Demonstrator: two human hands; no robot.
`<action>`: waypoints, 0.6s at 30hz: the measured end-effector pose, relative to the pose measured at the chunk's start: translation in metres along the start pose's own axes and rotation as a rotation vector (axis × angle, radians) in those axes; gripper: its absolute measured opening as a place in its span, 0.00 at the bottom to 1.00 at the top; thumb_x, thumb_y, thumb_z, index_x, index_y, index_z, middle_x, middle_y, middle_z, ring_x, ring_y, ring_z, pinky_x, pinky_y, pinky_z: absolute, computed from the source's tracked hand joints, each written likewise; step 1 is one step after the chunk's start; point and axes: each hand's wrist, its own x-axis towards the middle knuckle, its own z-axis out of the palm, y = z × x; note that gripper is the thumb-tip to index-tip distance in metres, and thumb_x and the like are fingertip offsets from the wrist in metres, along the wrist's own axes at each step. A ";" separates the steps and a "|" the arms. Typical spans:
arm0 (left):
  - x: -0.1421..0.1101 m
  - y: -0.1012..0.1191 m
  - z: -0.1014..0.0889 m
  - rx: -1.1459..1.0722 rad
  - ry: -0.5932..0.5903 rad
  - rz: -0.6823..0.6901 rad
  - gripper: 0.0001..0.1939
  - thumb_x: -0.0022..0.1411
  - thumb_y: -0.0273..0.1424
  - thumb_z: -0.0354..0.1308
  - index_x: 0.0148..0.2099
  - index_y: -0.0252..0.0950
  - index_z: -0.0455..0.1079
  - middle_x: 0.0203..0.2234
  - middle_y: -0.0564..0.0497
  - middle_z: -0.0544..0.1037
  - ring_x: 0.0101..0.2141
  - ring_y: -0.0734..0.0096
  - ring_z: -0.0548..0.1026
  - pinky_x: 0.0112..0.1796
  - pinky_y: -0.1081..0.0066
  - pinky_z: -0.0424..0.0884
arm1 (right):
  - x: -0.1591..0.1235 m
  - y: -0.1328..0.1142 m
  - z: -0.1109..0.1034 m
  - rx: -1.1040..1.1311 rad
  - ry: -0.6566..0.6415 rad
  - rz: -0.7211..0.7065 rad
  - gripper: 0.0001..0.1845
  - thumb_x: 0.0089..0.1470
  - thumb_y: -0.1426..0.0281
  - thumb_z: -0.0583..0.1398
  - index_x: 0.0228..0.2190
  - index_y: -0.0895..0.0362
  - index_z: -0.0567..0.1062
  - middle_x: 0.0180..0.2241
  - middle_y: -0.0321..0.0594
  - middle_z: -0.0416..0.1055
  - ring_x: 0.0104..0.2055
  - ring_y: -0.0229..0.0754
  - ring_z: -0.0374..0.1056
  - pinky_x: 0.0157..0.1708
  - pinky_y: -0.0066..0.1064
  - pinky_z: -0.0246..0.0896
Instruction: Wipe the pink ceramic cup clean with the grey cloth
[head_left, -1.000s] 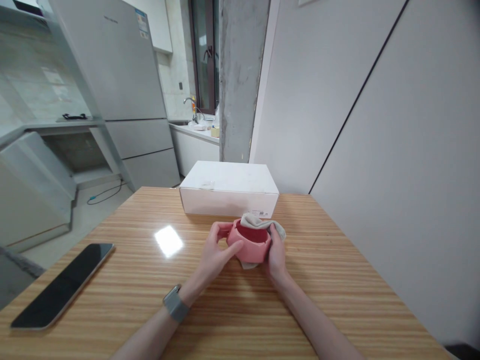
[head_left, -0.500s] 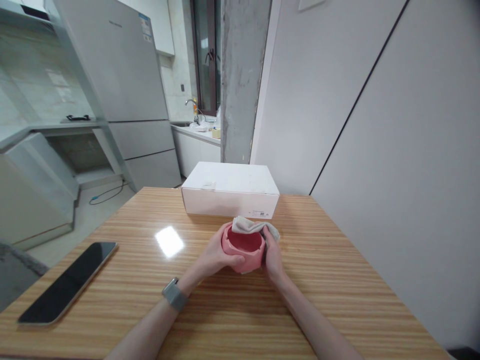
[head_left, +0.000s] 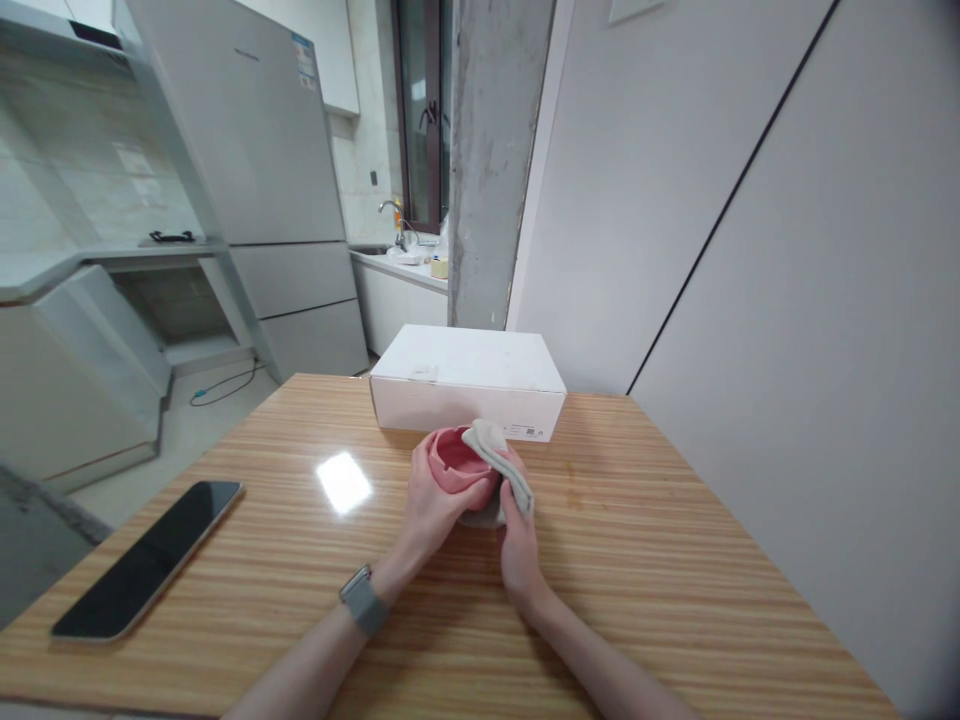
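Note:
A pink bowl-like container (head_left: 459, 462) with notches in its rim is held above the wooden table (head_left: 645, 580), its opening tipped toward me. My left hand (head_left: 436, 500) wraps around its left side, the thumb across the near wall. My right hand (head_left: 519, 540) grips a light grey cloth (head_left: 517, 486), pressing it to the container's right side. One end of the cloth folds over the rim, and part of it hangs below the container. The fingers of my right hand are partly hidden behind the cloth.
Just behind my hands a white cardboard box (head_left: 469, 402) stands at the table's far edge. A black phone (head_left: 150, 560) lies flat at the left. Past the table are a refrigerator (head_left: 247, 150) and a sink counter (head_left: 401, 272); a white wall rises on the right.
Both hands have shifted left with the container, which has turned. The cloth has moved from the far rim round to the right side. The view has shifted slightly.

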 end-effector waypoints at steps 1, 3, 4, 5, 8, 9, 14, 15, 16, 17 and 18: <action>0.000 0.000 -0.001 -0.026 -0.028 0.000 0.36 0.50 0.37 0.64 0.59 0.37 0.56 0.54 0.43 0.66 0.55 0.59 0.65 0.56 0.59 0.59 | 0.001 -0.001 0.000 -0.010 0.019 0.004 0.23 0.56 0.56 0.57 0.50 0.50 0.70 0.59 0.37 0.60 0.63 0.42 0.52 0.63 0.39 0.43; -0.002 0.002 -0.003 -0.090 -0.132 -0.015 0.27 0.59 0.37 0.56 0.59 0.37 0.57 0.54 0.43 0.66 0.55 0.62 0.65 0.55 0.59 0.60 | 0.008 -0.003 -0.004 -0.014 0.116 0.016 0.23 0.55 0.56 0.57 0.50 0.52 0.70 0.57 0.39 0.63 0.61 0.43 0.55 0.62 0.39 0.45; -0.004 0.004 -0.003 -0.113 -0.188 -0.026 0.24 0.62 0.37 0.53 0.58 0.37 0.58 0.53 0.43 0.67 0.54 0.62 0.66 0.54 0.59 0.62 | 0.012 -0.002 -0.008 -0.011 0.182 0.027 0.23 0.55 0.56 0.56 0.50 0.53 0.71 0.56 0.40 0.65 0.59 0.43 0.58 0.61 0.39 0.47; -0.005 0.006 -0.003 -0.120 -0.235 -0.039 0.22 0.62 0.38 0.52 0.57 0.37 0.60 0.52 0.43 0.67 0.52 0.62 0.68 0.53 0.60 0.63 | 0.017 -0.002 -0.013 -0.007 0.244 0.042 0.23 0.55 0.55 0.56 0.48 0.53 0.72 0.53 0.41 0.68 0.57 0.44 0.60 0.60 0.40 0.48; -0.006 0.012 -0.001 -0.046 -0.264 -0.050 0.23 0.55 0.38 0.62 0.50 0.36 0.63 0.46 0.44 0.71 0.46 0.61 0.71 0.47 0.60 0.67 | 0.030 0.001 -0.028 0.037 0.338 0.099 0.20 0.54 0.54 0.56 0.42 0.53 0.75 0.46 0.40 0.73 0.52 0.45 0.65 0.57 0.41 0.54; -0.005 0.013 -0.001 -0.015 -0.249 -0.045 0.25 0.51 0.38 0.65 0.49 0.36 0.64 0.44 0.44 0.71 0.44 0.62 0.71 0.46 0.61 0.67 | 0.033 0.001 -0.031 0.067 0.321 0.122 0.19 0.54 0.54 0.56 0.41 0.53 0.76 0.45 0.39 0.74 0.51 0.46 0.66 0.56 0.41 0.54; 0.009 0.013 -0.015 -0.114 -0.339 -0.119 0.40 0.39 0.38 0.71 0.54 0.38 0.60 0.50 0.43 0.69 0.48 0.57 0.69 0.47 0.61 0.66 | 0.039 -0.018 -0.029 0.291 -0.040 0.342 0.13 0.51 0.59 0.61 0.38 0.49 0.78 0.44 0.36 0.76 0.51 0.49 0.67 0.55 0.42 0.57; 0.013 0.014 -0.021 -0.160 -0.377 -0.143 0.42 0.38 0.39 0.71 0.55 0.38 0.59 0.51 0.43 0.68 0.49 0.55 0.69 0.48 0.61 0.65 | 0.038 -0.024 -0.028 0.331 -0.143 0.386 0.14 0.50 0.60 0.62 0.40 0.48 0.77 0.45 0.35 0.75 0.52 0.49 0.67 0.55 0.43 0.57; 0.016 0.015 -0.026 -0.196 -0.413 -0.165 0.42 0.38 0.40 0.71 0.55 0.37 0.59 0.51 0.42 0.69 0.50 0.54 0.68 0.48 0.62 0.65 | 0.038 -0.030 -0.028 0.365 -0.242 0.420 0.16 0.50 0.62 0.63 0.43 0.47 0.76 0.47 0.35 0.74 0.53 0.49 0.66 0.56 0.43 0.56; 0.019 0.017 -0.031 -0.223 -0.444 -0.182 0.43 0.39 0.41 0.71 0.56 0.37 0.59 0.52 0.42 0.69 0.50 0.53 0.68 0.49 0.62 0.64 | 0.038 -0.036 -0.028 0.393 -0.333 0.447 0.19 0.50 0.63 0.63 0.46 0.47 0.75 0.50 0.35 0.73 0.55 0.49 0.64 0.57 0.43 0.55; 0.021 0.018 -0.035 -0.242 -0.470 -0.195 0.43 0.39 0.42 0.70 0.56 0.37 0.59 0.51 0.43 0.70 0.51 0.53 0.68 0.49 0.62 0.64 | 0.038 -0.040 -0.030 0.416 -0.407 0.465 0.22 0.50 0.64 0.63 0.49 0.47 0.72 0.52 0.35 0.71 0.56 0.48 0.63 0.57 0.42 0.53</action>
